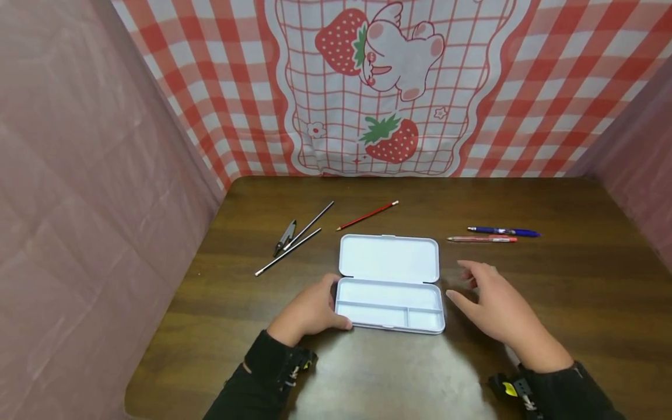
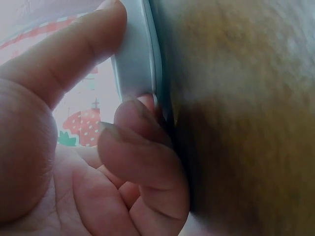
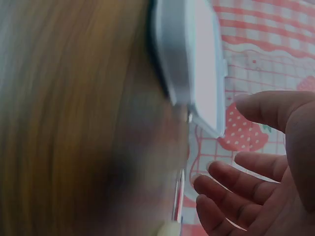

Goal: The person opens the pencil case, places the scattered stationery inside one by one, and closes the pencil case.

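White pencil case (image 1: pixel 389 292): on the middle of the table, toward the near side, between the two hands; its lid (image 1: pixel 388 259) is swung back to the far side on the hinges.
Tray layout: one long compartment along the far side; on the near side a divider sets a wider compartment at left beside a small one at right.
Left hand (image 1: pixel 311 312): gripping the case at its left end — thumb on the near left corner, the other fingers curled about the end wall.
Right hand (image 1: pixel 496 303): loose, thumb and fingers parted, just right of the case and apart from it.
Blue pen (image 1: pixel 506 232): lying far of the right hand, pointing left to right.
Red pen (image 1: pixel 482 239): just on the near side of the blue pen, nearly parallel — whether they touch, I cannot tell.
Red pencil (image 1: pixel 367 216): beyond the lid, slanting, its white end at the far right.
Silver-grey pencils (image 1: pixel 288 252): two, left of the lid, both slanting toward far right.
Drawing compass (image 1: pixel 285 238): just left of the farther silver-grey pencil.
Wooden table (image 1: pixel 577 280): brown, with a red-and-white checked cloth (image 1: pixel 226 70) hanging at its far edge.
Sleeves (image 1: pixel 259 367): dark, on both arms.
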{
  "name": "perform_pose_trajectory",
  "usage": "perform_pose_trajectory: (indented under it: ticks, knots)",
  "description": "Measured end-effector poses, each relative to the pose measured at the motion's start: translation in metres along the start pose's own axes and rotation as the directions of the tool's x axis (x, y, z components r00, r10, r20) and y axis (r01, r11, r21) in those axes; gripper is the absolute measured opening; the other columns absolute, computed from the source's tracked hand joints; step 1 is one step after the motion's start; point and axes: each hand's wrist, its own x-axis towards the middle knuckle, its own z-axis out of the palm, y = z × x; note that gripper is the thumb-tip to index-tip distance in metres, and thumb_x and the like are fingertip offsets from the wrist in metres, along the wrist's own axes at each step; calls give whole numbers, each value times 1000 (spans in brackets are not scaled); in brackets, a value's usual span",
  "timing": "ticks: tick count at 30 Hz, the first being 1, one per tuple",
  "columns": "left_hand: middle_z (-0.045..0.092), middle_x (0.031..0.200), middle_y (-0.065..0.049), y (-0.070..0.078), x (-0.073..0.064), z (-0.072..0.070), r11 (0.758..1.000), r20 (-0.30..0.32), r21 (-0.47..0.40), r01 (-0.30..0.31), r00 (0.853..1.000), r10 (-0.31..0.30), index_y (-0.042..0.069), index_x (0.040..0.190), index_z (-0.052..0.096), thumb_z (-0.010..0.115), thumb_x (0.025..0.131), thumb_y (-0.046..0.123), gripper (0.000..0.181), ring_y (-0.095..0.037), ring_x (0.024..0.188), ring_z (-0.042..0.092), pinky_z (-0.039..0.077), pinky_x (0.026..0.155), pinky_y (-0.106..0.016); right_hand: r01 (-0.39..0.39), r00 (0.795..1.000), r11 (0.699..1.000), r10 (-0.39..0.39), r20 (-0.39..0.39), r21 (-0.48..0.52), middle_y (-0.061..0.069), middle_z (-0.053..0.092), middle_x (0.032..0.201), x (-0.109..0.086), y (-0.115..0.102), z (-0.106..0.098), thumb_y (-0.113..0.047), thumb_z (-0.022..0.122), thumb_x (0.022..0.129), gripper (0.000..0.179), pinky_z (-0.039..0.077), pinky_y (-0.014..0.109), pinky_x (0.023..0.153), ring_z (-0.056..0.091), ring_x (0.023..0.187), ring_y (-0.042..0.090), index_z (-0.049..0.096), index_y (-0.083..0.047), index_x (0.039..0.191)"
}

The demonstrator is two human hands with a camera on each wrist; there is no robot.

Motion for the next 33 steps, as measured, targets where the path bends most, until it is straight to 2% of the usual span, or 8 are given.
perform_pose_trajectory:
  ticks: [6,11,16,23,33]
  knots:
    - [58,138,-15,0,1,-2,1000,6,4,11,1000,-11,8,143,46,94,76,31,86,-26,110,56,43,105,-53,51,999,985,-50,7,-166,30,56,129,8,18,-12,-32,77,94,70,47,65,91,54,116,48,48,8,143]
    - [58,138,-15,1,1,-2,1000,8,13,11,1000,-12,9,143,46,94,76,32,86,-26,110,56,43,105,-52,49,999,979,-45,28,-197,36,50,134,15,36,-17,-30,76,94,69,40,70,98,45,124,55,48,12,141]
    - [58,138,-15,0,2,-2,1000,10,12,12,1000,-12,9,143,46,94,75,32,87,-26,110,56,43,105,-53,8,998,971,6,58,-240,40,48,128,19,50,-20,-29,76,92,68,40,71,95,45,119,59,49,17,134]
    - [58,138,-14,-1,1,-2,1000,16,3,11,1000,-11,9,144,45,95,75,32,88,-26,110,56,43,105,-52,-60,994,973,78,73,-223,41,52,117,22,57,-17,-27,74,93,58,48,67,85,57,102,54,52,17,125]
    - [58,139,-14,0,1,-3,1000,16,-2,19,1000,-19,9,144,46,94,75,32,87,-26,111,56,42,106,-54,-36,997,979,50,67,-203,33,58,108,28,58,-21,-14,71,94,41,49,63,82,59,98,48,57,14,121]
